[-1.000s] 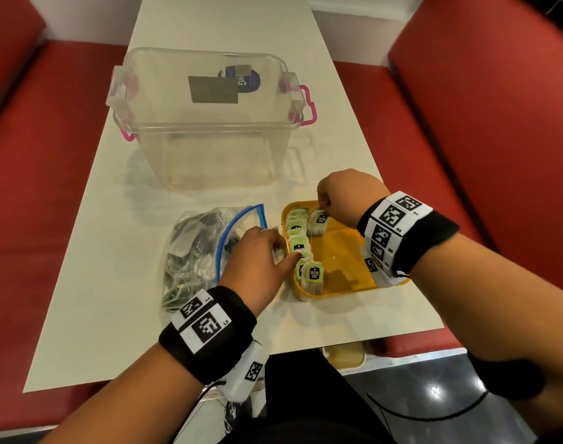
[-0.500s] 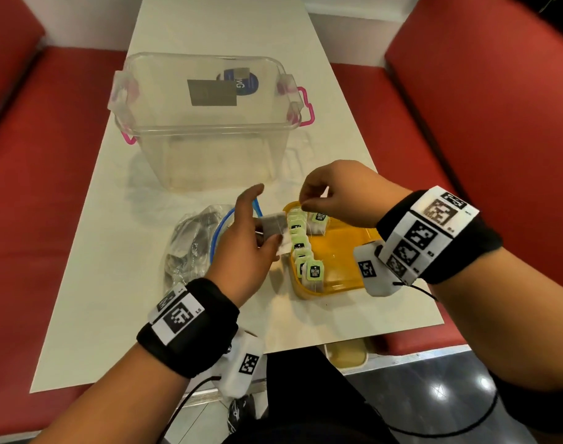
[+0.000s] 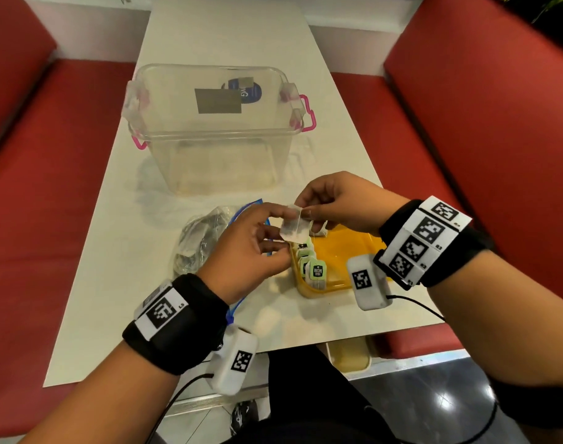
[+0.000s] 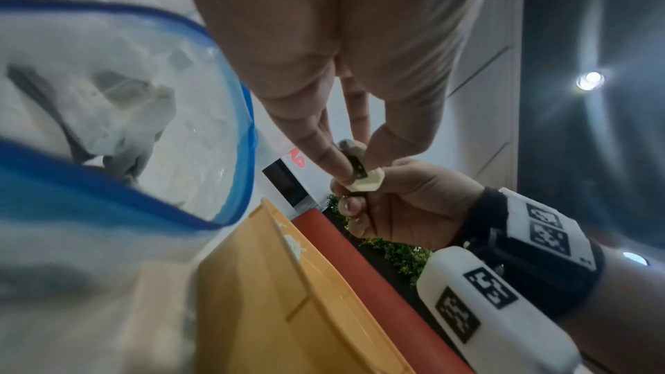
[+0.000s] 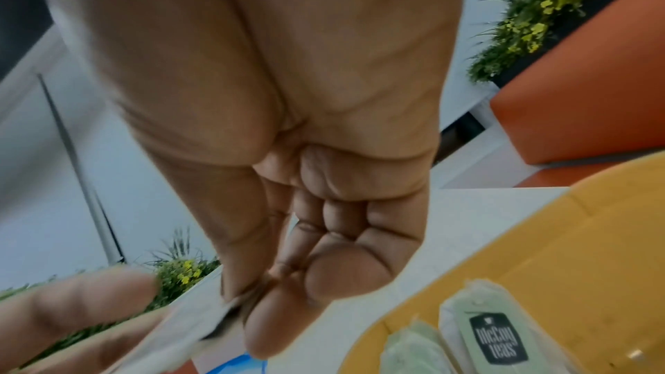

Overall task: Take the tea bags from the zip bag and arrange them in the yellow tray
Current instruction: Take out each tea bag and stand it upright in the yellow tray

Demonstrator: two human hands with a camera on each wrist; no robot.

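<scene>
Above the left rim of the yellow tray (image 3: 353, 251), both hands hold one tea bag (image 3: 294, 229) in the air. My left hand (image 3: 275, 224) pinches its left side and my right hand (image 3: 305, 210) pinches its top edge. In the left wrist view my left fingertips (image 4: 342, 169) pinch the pale tag (image 4: 363, 182), with the right hand (image 4: 406, 204) just behind it. A row of green-tagged tea bags (image 3: 313, 267) stands along the tray's left side, also seen in the right wrist view (image 5: 496, 337). The clear zip bag (image 3: 203, 238) with a blue seal lies left of the tray, partly hidden by my left hand.
A large clear plastic box (image 3: 212, 133) with pink latches stands behind the zip bag and tray. The white table (image 3: 113, 283) is narrow, with red benches (image 3: 43, 187) on both sides. The tray sits close to the table's right edge.
My left hand has lifted a tea bag from the zip bag's mouth toward the tray. My right hand has left the row in the tray and risen to pinch that same tea bag.
</scene>
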